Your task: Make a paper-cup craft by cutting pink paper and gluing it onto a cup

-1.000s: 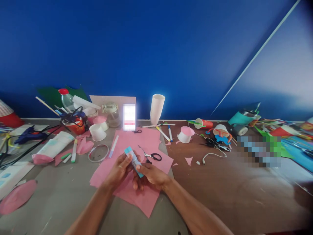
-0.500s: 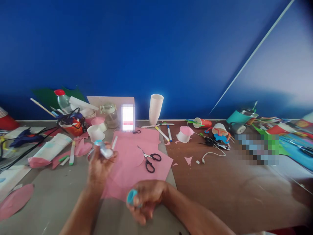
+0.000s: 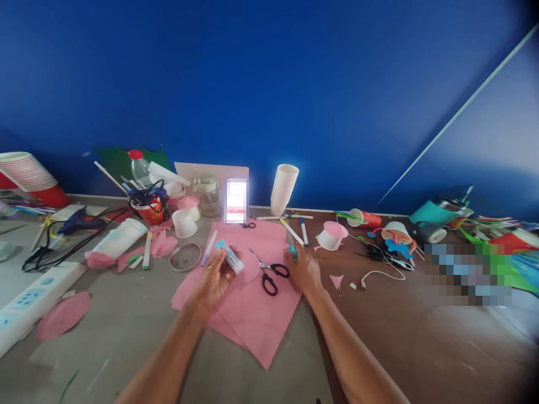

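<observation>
My left hand is wrapped round a small tube with a blue end and a whitish end, above the pink paper. At the paper's right edge, my right hand has its fingers closed on a small turquoise cap. Between the hands, black-handled scissors lie on the paper with their handles spread. Left of them rests a capped pen. A yellow marker and a blue marker lie just beyond my right hand.
Behind stand a white cup stack, a glass jar and a bright phone screen. A pink-topped paper bowl is at right. Leftward are a tape ring, a decorated cup stack and a power strip.
My right hand has moved forward and right from the near edge of the paper, carrying the cap. My left hand still holds the tube, now more tilted. The view has shifted left.
</observation>
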`<control>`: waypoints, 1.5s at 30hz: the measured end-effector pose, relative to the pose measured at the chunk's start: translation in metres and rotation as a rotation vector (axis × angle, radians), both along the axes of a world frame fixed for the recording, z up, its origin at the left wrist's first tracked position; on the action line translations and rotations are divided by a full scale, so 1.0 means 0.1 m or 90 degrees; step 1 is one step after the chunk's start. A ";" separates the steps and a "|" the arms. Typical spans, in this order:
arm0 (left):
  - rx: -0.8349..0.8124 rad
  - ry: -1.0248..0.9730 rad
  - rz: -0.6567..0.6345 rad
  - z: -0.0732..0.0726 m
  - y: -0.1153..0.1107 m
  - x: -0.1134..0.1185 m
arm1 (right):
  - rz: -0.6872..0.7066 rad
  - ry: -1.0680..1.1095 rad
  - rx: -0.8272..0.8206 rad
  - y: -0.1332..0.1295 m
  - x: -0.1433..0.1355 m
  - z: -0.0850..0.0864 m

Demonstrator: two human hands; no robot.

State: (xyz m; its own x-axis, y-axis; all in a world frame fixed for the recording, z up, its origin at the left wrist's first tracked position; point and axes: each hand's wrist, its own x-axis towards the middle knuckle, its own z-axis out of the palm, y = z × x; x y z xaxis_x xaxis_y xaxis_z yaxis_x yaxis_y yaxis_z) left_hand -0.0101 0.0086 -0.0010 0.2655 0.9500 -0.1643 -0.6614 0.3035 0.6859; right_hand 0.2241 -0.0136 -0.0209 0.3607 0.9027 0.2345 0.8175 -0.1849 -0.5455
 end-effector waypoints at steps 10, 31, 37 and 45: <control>0.051 0.096 -0.180 0.08 -0.12 0.00 | 0.216 0.373 0.094 -0.09 -0.24 0.09; 0.115 0.232 -0.520 0.04 -0.20 0.00 | 0.321 0.614 -0.112 -0.25 -0.46 0.26; 0.101 0.206 -0.505 0.07 -0.23 0.02 | 0.436 0.798 -0.143 -0.27 -0.39 0.35; 0.120 0.237 -0.497 0.02 -0.22 0.04 | 0.332 0.624 -0.124 -0.22 -0.45 0.27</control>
